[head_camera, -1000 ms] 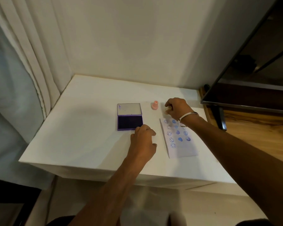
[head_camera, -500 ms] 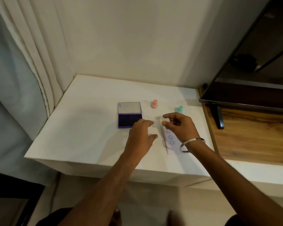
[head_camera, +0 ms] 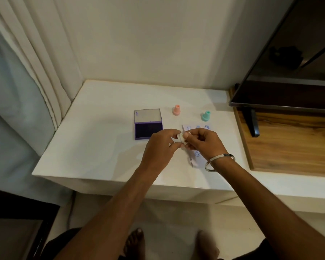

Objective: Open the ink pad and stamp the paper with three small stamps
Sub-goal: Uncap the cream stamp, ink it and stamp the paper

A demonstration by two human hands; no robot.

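Observation:
The purple ink pad (head_camera: 148, 124) lies open on the white table (head_camera: 101, 137), lid folded back, dark pad facing up. A pink stamp (head_camera: 176, 110) stands right of the lid. A teal stamp (head_camera: 206, 115) stands further right. The paper (head_camera: 197, 127) with blue stamped marks lies below the teal stamp, mostly hidden under my hands. A small white stamp (head_camera: 181, 137) is pinched between my left hand (head_camera: 161, 147) and my right hand (head_camera: 204, 143), just above the paper's left edge.
A dark TV screen (head_camera: 289, 72) on a black stand (head_camera: 251, 122) sits on a wooden surface (head_camera: 289, 147) at the right. Curtains (head_camera: 26, 72) hang at the left. My bare feet show on the floor below the table's front edge.
My right hand came back from the far side of the paper with the white stamp, uncovering the teal stamp. My left hand lifted off the table and met it on the stamp.

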